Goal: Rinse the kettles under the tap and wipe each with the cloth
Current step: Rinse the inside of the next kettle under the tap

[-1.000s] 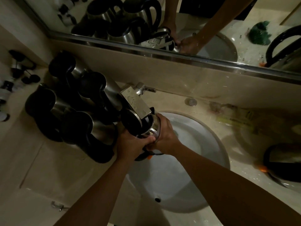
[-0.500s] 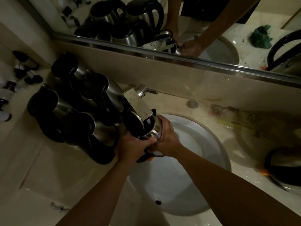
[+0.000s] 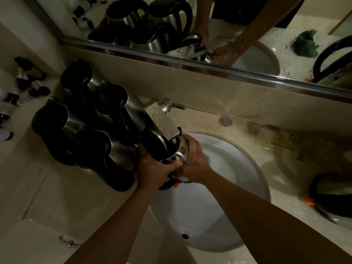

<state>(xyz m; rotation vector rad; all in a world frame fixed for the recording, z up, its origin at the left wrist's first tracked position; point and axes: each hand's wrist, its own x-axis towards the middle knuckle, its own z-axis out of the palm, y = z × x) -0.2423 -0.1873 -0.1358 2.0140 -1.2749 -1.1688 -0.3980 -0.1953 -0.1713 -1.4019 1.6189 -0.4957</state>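
I hold a steel kettle with a black lid under the square chrome tap, over the left edge of the white basin. My left hand grips its lower part near the black handle. My right hand wraps around its steel body from the right. The kettle's mouth sits right beneath the spout. Whether water runs is too dark to tell. A green cloth shows only in the mirror's reflection.
Several steel kettles with black lids crowd the counter left of the basin. Another kettle stands at the right edge. Small dark-capped bottles line the far left. A mirror runs along the back wall.
The view has shifted slightly. Both hands keep the same grip on the kettle under the tap.
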